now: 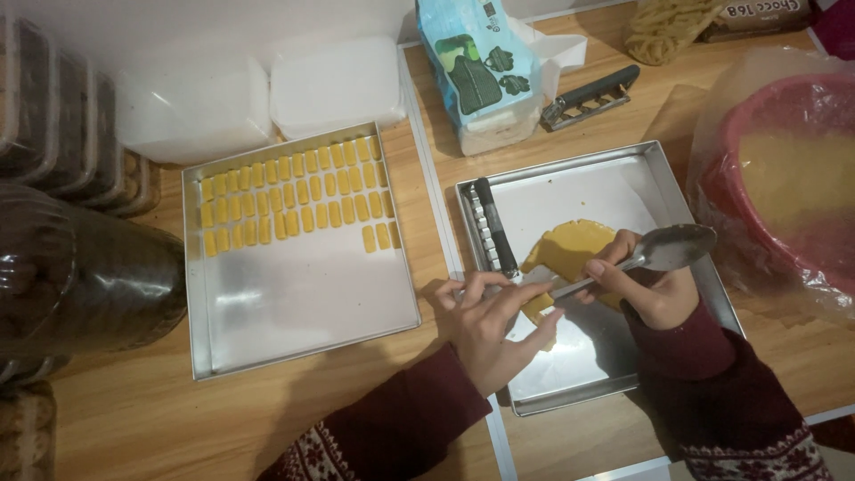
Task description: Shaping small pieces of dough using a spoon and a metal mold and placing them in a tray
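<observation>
Dim warm indoor light; soft glare on metal trays [303, 312]; edges blurred, slightly distorted.

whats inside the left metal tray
The left metal tray holds rows of small yellow dough pieces across its far part; the near part shows bare metal. Nothing covers the tray, so all of it shows.

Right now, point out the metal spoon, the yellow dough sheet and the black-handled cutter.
metal spoon [679, 246], head view, on its bowl.
yellow dough sheet [570, 248], head view, on its upper middle.
black-handled cutter [495, 227], head view, on its handle.
</observation>
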